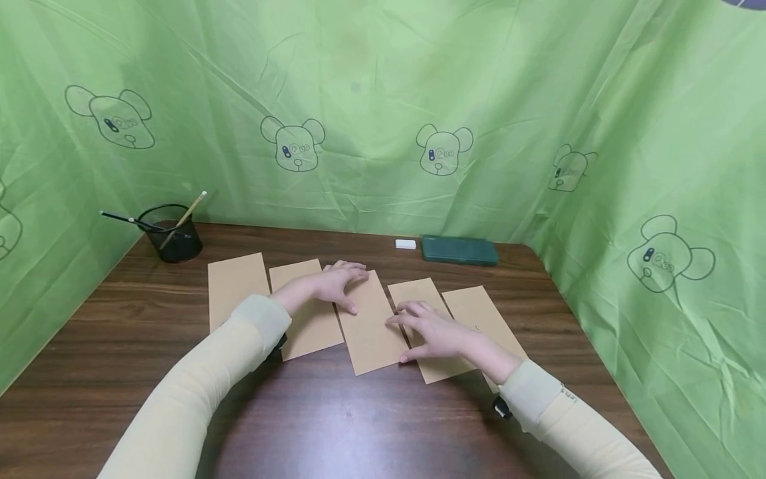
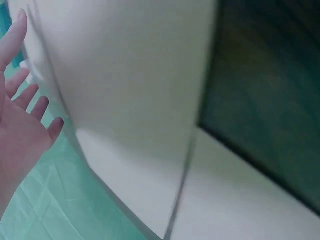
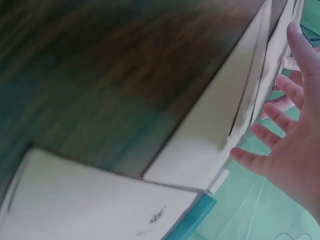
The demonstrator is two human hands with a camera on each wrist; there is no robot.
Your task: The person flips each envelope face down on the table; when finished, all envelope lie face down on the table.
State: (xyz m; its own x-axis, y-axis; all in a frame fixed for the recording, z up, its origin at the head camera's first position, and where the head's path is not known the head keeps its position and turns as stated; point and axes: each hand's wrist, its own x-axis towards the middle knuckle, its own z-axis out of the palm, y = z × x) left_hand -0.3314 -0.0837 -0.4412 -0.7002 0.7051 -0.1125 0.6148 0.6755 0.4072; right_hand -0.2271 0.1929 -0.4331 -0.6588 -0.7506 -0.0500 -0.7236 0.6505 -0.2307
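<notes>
Several tan rectangular paper pieces lie in a slanting row on the wooden table. In the head view my left hand [image 1: 338, 283] is over the second piece [image 1: 308, 326] from the left, its fingers reaching the top of the middle piece [image 1: 374, 336]. My right hand [image 1: 439, 332] is over the fourth piece [image 1: 415, 289], fingertips at the right edge of the middle one. Both hands have spread, loosely bent fingers with nothing gripped. Whether the fingertips press on the paper, I cannot tell. The rightmost piece [image 1: 485, 309] lies partly under my right forearm and shows a small dark mark [image 3: 157, 216] in the right wrist view.
A black mesh pen cup [image 1: 181, 247] holding pencils stands at the back left. Towards the back right lie a white eraser [image 1: 405, 244] and a dark green case [image 1: 459, 251]. Green curtains [image 1: 371, 80] with bear outlines surround the brown table [image 1: 335, 426].
</notes>
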